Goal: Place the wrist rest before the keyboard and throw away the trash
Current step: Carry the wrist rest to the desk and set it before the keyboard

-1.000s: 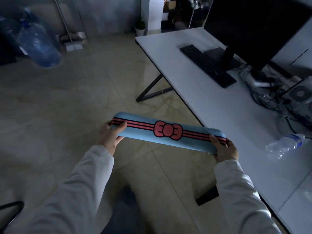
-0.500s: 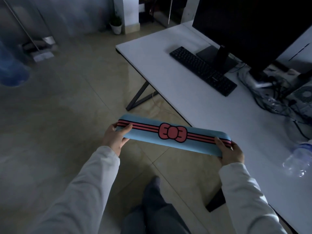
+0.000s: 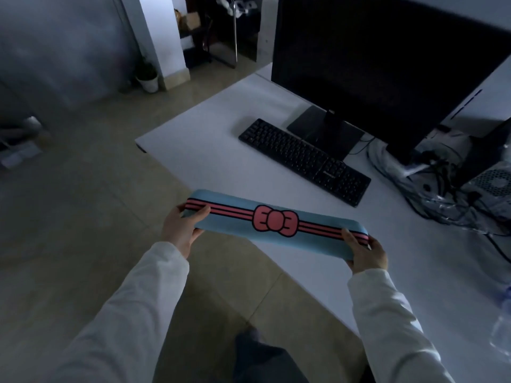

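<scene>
A dim office workspace. A white flat-topped desk carries a large black flat-screen monitor on a black square base, with a black full-size keyboard just in front. At the right, tangled dark cables run to a grey computer case. The floor is pale glossy tile, with a small potted plant in a white pot by a far white pillar.

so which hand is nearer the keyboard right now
Right. The right hand, holding the wrist rest's right end, sits just below the keyboard's near end over the desk. The left hand holds the other end, out over the floor.
</scene>
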### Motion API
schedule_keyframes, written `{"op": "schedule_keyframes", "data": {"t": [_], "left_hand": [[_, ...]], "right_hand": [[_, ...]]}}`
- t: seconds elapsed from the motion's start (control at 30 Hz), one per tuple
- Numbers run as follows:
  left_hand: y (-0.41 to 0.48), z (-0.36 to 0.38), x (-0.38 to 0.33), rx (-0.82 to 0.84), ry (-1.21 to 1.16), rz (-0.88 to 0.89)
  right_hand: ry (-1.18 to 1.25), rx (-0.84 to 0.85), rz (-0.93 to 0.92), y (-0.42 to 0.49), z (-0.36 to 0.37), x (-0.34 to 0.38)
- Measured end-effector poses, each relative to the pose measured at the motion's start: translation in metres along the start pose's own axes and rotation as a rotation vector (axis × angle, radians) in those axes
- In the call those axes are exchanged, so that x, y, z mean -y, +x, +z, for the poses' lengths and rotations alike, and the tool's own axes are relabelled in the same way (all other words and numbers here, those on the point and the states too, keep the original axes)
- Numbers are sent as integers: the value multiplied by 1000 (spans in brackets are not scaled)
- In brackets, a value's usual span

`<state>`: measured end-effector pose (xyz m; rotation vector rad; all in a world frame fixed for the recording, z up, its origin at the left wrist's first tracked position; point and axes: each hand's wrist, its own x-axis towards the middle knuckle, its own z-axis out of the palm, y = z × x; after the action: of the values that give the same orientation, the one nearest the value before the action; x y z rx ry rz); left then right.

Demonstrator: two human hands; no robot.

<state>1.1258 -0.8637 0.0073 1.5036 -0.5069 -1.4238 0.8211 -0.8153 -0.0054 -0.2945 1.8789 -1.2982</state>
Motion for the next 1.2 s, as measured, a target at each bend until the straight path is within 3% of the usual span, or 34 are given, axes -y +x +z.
{"op": "schedule_keyframes", "data": {"t": [0.3,0.7,0.93,1.2], "left_hand": [[76,45,-19,72,91,-69],[204,93,-48,370,467,-149],[237,111,-46,452,908,25],[254,122,-36,435,1187,104]], "right_hand": [[27,-97,52,36,25,10],[108,-467,279,19,84,-10],[33,-631,447,-2,117,-44],[-57,-678,616,-22,133,-65]]}}
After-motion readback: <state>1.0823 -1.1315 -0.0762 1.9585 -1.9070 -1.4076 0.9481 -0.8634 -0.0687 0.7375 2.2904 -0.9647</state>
